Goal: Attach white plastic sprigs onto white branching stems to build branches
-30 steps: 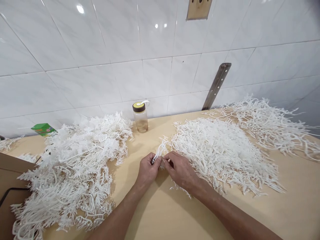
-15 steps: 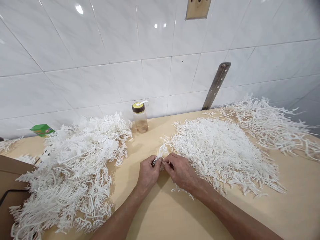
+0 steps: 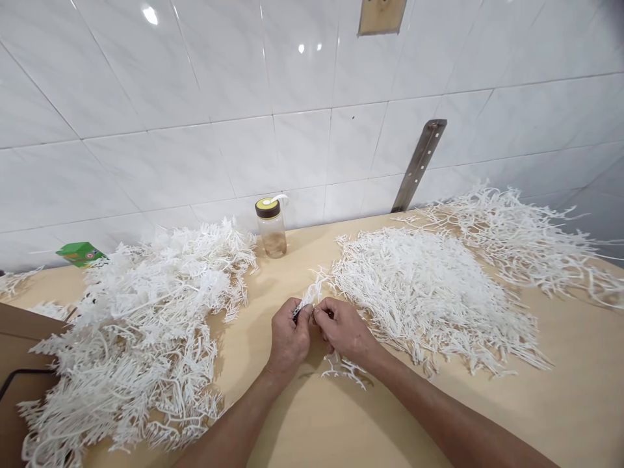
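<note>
My left hand [image 3: 291,328] is closed round a white branching plastic piece [image 3: 310,296] and a small dark object whose shape is mostly hidden by the fingers. Close beside it, my right hand [image 3: 341,327] pinches at the same white piece, fingertips nearly touching the left thumb. Below the right hand, a loose white sprig [image 3: 347,372] hangs or lies just over the wooden table [image 3: 312,422]; its upper end is hidden. A dense heap of white branched pieces [image 3: 414,286] lies to the right of my hands, and a fluffier white pile [image 3: 146,325] spreads out on the left.
A bottle with a yellow and black lid [image 3: 272,227] stands by the tiled wall. Another white heap [image 3: 526,234] is at the back right, beside a metal bracket [image 3: 419,166]. At the left are a green packet [image 3: 82,254] and a cardboard box [image 3: 24,331].
My right hand has shifted slightly left and its fingers have curled more. The white sprig below it shows more fully and lower. The view has moved slightly.
</note>
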Motion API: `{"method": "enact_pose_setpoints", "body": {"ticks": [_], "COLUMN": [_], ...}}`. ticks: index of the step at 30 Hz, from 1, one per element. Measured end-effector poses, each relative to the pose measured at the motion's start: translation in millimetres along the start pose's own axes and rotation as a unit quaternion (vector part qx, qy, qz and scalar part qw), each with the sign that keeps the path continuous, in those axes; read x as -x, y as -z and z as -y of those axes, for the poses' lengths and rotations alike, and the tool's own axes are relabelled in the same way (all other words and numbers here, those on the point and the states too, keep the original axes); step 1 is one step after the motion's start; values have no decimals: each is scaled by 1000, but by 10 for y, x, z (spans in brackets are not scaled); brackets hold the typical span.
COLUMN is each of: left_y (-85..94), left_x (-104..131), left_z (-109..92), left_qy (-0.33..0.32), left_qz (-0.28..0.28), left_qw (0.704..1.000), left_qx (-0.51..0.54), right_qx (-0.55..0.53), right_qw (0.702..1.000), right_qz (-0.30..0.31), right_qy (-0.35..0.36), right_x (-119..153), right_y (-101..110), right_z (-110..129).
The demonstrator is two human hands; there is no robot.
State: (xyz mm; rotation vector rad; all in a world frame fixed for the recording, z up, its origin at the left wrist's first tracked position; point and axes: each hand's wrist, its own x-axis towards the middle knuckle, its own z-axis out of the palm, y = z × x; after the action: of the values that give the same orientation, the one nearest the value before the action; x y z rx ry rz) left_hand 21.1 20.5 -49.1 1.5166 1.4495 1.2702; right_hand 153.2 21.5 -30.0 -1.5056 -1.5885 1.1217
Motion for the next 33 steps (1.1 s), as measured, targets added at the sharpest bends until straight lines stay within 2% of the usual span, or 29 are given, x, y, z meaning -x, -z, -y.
{"method": "enact_pose_setpoints", "body": {"ticks": [3,6,9,12,15,18,22,26,30,33], "left_y": [-20,-25,-2,39,61,35,-5,40,73,66], "left_x": [-19,-17,2,15,11,-4,-14,-18,-42,-76], "left_z": [17,26,18,-3,-18,-13,0,-22,-36,-12], "left_qy": [32,35,-2,-65,-102,-64,0,-29,-12,23], "left_qz": [-2,-1,-7,-14,-20,-25,-35,-56,-9,16], "left_qw": [999,999,1000,997,993,997,999,998,999,997], "left_qx": [25,24,-5,-42,-54,-33,-6,-4,36,66], "right_qx": [-31,-42,41,137,84,-9,-10,-50,-67,-39], "right_qw": [999,998,998,982,995,1000,999,995,996,997], "right_qz": [-5,-4,-50,-98,-49,5,-24,0,-11,-61], "right_qy": [-30,-44,13,80,38,-22,-27,-83,-58,-8], "right_x": [0,10,19,18,7,-9,-52,-105,-100,-57], "right_y": [-34,-69,-85,-70,-43,-48,-97,-87,-38,19], "right_z": [40,54,49,59,84,85,42,1,0,30]}}
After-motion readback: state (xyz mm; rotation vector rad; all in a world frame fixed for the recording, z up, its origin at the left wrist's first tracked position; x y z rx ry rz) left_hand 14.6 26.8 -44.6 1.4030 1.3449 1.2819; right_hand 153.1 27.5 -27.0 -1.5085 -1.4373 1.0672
